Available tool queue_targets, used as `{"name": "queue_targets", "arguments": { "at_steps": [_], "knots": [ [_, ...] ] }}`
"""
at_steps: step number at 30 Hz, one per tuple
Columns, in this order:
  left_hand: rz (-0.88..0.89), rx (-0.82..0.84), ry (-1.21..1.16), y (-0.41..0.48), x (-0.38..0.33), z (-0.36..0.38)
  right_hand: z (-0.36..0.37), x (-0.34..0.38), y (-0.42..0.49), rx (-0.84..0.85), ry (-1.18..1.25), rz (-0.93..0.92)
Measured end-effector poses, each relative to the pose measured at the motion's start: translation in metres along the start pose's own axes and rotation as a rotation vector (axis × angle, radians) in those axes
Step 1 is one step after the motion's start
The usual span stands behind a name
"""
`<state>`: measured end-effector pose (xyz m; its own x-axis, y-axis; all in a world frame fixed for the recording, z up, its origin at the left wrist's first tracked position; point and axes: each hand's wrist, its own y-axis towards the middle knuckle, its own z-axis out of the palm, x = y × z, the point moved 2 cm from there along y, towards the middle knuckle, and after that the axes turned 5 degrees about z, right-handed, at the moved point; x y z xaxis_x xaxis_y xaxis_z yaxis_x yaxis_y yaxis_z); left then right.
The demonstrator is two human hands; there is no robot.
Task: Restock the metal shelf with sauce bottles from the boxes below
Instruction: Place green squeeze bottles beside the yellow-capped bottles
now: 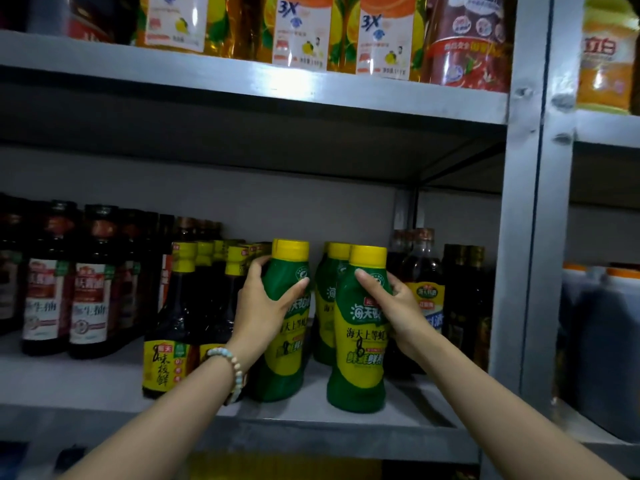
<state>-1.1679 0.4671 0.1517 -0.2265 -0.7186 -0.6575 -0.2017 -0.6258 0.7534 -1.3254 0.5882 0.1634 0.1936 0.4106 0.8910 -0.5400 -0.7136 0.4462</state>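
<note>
Two green sauce bottles with yellow caps stand near the front of the grey metal shelf (346,415). My left hand (265,306), with a bead bracelet on its wrist, grips the left green bottle (285,362) around its upper body. My right hand (394,308) grips the right green bottle (360,344) at the shoulder, thumb across its front. Both bottles are upright with their bases on the shelf board. A third green bottle (325,306) stands behind, between them. No boxes are in view.
Dark soy sauce bottles with yellow caps (173,327) crowd the left of my left hand; dark red-labelled bottles (90,289) stand further left. More dark bottles (424,292) stand right of my right hand. A steel upright (530,237) bounds the bay. Orange detergent packs (301,32) fill the shelf above.
</note>
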Motion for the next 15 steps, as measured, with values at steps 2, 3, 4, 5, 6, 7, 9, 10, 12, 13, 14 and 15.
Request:
{"name": "queue_targets", "arguments": {
  "at_steps": [2, 3, 4, 5, 6, 7, 9, 10, 12, 13, 14, 15],
  "knots": [
    [0.011, 0.009, 0.014, -0.001, 0.001, 0.000, -0.002, -0.002, -0.002, 0.027, -0.008, -0.007],
    [0.016, 0.017, 0.017, -0.001, 0.002, 0.000, -0.002, -0.003, -0.003, 0.035, -0.015, -0.011],
    [0.020, 0.029, 0.019, -0.001, 0.003, 0.000, -0.003, -0.004, -0.004, 0.043, -0.026, -0.013],
    [0.026, 0.040, 0.024, -0.001, 0.005, 0.000, -0.004, -0.005, -0.005, 0.051, -0.038, -0.011],
    [0.038, 0.047, 0.036, -0.001, 0.005, 0.000, -0.006, -0.006, -0.007, 0.063, -0.057, -0.004],
    [0.055, 0.046, 0.052, -0.001, 0.006, 0.000, -0.008, -0.007, -0.009, 0.076, -0.085, 0.009],
    [0.098, 0.034, 0.083, -0.004, 0.004, -0.001, -0.016, -0.011, -0.015, 0.110, -0.146, 0.043],
    [0.116, 0.031, 0.099, -0.007, 0.002, -0.001, -0.021, -0.015, -0.018, 0.132, -0.168, 0.063],
    [0.157, 0.026, 0.149, -0.016, -0.003, -0.003, -0.031, -0.024, -0.022, 0.166, -0.213, 0.104],
    [0.197, 0.019, 0.190, -0.021, -0.006, -0.003, -0.036, -0.029, -0.023, 0.180, -0.228, 0.124],
    [0.251, 0.014, 0.234, -0.027, -0.008, -0.004, -0.039, -0.032, -0.024, 0.199, -0.234, 0.140],
    [0.311, 0.017, 0.272, -0.033, -0.010, -0.004, -0.042, -0.035, -0.025, 0.216, -0.234, 0.151]
  ]
}}
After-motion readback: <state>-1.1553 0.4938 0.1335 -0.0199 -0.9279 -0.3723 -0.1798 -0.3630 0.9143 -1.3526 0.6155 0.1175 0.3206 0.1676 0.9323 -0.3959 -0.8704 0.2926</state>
